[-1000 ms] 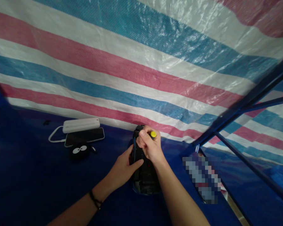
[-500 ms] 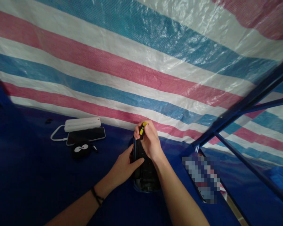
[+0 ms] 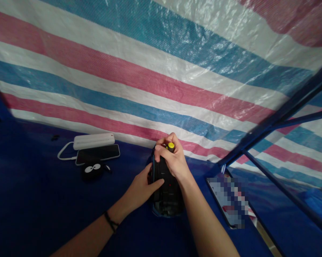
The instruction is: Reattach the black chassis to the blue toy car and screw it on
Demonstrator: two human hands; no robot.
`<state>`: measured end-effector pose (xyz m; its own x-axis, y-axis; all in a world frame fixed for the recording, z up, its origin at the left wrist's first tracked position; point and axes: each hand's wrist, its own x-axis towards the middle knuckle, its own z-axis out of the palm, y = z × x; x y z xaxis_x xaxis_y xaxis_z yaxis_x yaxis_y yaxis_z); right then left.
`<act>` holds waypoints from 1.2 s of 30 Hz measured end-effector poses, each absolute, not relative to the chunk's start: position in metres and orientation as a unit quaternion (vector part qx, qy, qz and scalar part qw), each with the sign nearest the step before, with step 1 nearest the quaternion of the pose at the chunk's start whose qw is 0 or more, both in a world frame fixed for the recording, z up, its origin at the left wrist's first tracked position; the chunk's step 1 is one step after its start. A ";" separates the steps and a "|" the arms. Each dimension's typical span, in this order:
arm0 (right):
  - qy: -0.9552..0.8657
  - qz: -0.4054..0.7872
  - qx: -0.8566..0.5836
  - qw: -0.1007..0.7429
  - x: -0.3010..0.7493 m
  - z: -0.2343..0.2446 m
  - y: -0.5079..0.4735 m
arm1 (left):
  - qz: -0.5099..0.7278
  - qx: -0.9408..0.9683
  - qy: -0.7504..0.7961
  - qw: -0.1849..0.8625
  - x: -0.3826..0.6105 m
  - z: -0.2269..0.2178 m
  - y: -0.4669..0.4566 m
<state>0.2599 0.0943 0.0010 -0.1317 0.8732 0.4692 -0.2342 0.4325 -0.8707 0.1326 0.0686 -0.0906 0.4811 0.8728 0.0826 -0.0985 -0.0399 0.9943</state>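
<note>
A black object with blue edges, which looks like a toy car [image 3: 171, 200] turned underside up, lies on the blue surface in front of me. My left hand [image 3: 145, 185] grips its left side, thumb over the top and fingers down the flank. At the far end my right hand [image 3: 174, 157] is closed around a black-and-yellow handle, apparently a screwdriver [image 3: 171, 145]. Only its round yellow end shows clearly between the fingers. The tip is hidden, so I cannot tell what it touches. A small red dot shows on the black underside.
To the left lie a white power bank [image 3: 94, 141] with a white cable [image 3: 63, 151], a phone [image 3: 98, 154] and a black case with cartoon eyes [image 3: 92, 169]. A second phone [image 3: 221, 201] is at right, near blue metal bars [image 3: 260, 132]. Striped sheeting [image 3: 150, 78] hangs behind.
My right hand has turned and changed its grip on the screwdriver, whose yellow end has shifted slightly right and now faces up. My left hand stays on the toy car.
</note>
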 end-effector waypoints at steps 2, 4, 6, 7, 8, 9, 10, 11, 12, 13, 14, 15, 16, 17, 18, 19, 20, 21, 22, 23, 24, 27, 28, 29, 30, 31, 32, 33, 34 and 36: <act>-0.589 0.450 -0.280 0.609 0.260 0.001 0.094 | 0.393 0.598 0.318 0.622 0.132 -0.090 0.068; -0.604 0.464 -0.278 0.585 0.260 0.003 0.093 | 0.395 0.596 0.314 0.625 0.132 -0.090 0.068; -0.616 0.484 -0.266 0.561 0.261 0.004 0.092 | 0.394 0.598 0.314 0.623 0.132 -0.091 0.068; -0.611 0.492 -0.263 0.561 0.262 0.005 0.093 | 0.392 0.599 0.317 0.622 0.132 -0.091 0.068; -0.600 0.491 -0.264 0.574 0.262 0.004 0.093 | 0.390 0.599 0.321 0.621 0.132 -0.091 0.068; -0.584 0.483 -0.269 0.594 0.262 0.004 0.094 | 0.387 0.598 0.325 0.622 0.132 -0.090 0.068; -0.569 0.471 -0.275 0.616 0.261 0.003 0.095 | 0.386 0.596 0.327 0.624 0.132 -0.090 0.068; -0.555 0.458 -0.280 0.635 0.261 0.002 0.096 | 0.385 0.594 0.328 0.626 0.132 -0.090 0.068; -0.550 0.449 -0.283 0.645 0.262 0.002 0.097 | 0.387 0.592 0.329 0.626 0.132 -0.090 0.068; -0.553 0.446 -0.281 0.645 0.263 0.003 0.097 | 0.388 0.591 0.330 0.625 0.132 -0.090 0.068; -0.562 0.455 -0.274 0.634 0.264 0.004 0.097 | 0.390 0.591 0.331 0.624 0.132 -0.090 0.067; -0.572 0.473 -0.266 0.615 0.266 0.005 0.096 | 0.390 0.591 0.332 0.623 0.132 -0.089 0.067; -0.580 0.492 -0.261 0.595 0.268 0.007 0.095 | 0.390 0.592 0.333 0.621 0.132 -0.089 0.067; -0.582 0.509 -0.258 0.579 0.270 0.008 0.094 | 0.390 0.594 0.334 0.620 0.132 -0.089 0.067; -0.582 0.522 -0.258 0.567 0.271 0.009 0.093 | 0.388 0.596 0.333 0.619 0.132 -0.089 0.067; -0.582 0.526 -0.263 0.562 0.272 0.009 0.093 | 0.387 0.598 0.332 0.619 0.132 -0.089 0.067; -0.583 0.516 -0.270 0.567 0.272 0.008 0.093 | 0.386 0.599 0.331 0.619 0.132 -0.088 0.067; -0.580 0.499 -0.277 0.581 0.271 0.007 0.094 | 0.385 0.599 0.330 0.620 0.132 -0.089 0.067; -0.575 0.481 -0.283 0.598 0.270 0.006 0.095 | 0.385 0.598 0.328 0.621 0.132 -0.089 0.067; -0.571 0.465 -0.287 0.612 0.268 0.005 0.096 | 0.384 0.598 0.328 0.622 0.132 -0.089 0.067; -0.572 0.455 -0.288 0.618 0.267 0.004 0.097 | 0.383 0.598 0.330 0.622 0.132 -0.089 0.067; -0.592 0.486 -0.266 0.585 0.267 0.005 0.097 | 0.382 0.597 0.334 0.621 0.132 -0.090 0.067; -0.595 0.502 -0.257 0.573 0.268 0.006 0.097 | 0.382 0.597 0.336 0.620 0.132 -0.089 0.067; -0.593 0.512 -0.251 0.568 0.269 0.007 0.097 | 0.382 0.598 0.337 0.619 0.132 -0.089 0.067; -0.590 0.513 -0.252 0.570 0.270 0.008 0.096 | 0.382 0.600 0.337 0.617 0.132 -0.089 0.067; -0.585 0.502 -0.258 0.582 0.270 0.008 0.096 | 0.380 0.603 0.337 0.615 0.132 -0.088 0.067; -0.577 0.483 -0.267 0.602 0.269 0.007 0.096 | 0.378 0.606 0.339 0.612 0.132 -0.088 0.066; -0.566 0.465 -0.276 0.622 0.268 0.006 0.096 | 0.378 0.608 0.340 0.610 0.131 -0.087 0.066; -0.555 0.453 -0.280 0.639 0.266 0.004 0.096 | 0.378 0.609 0.341 0.608 0.131 -0.087 0.066; -0.551 0.453 -0.278 0.644 0.264 0.003 0.096 | 0.382 0.609 0.342 0.605 0.131 -0.088 0.066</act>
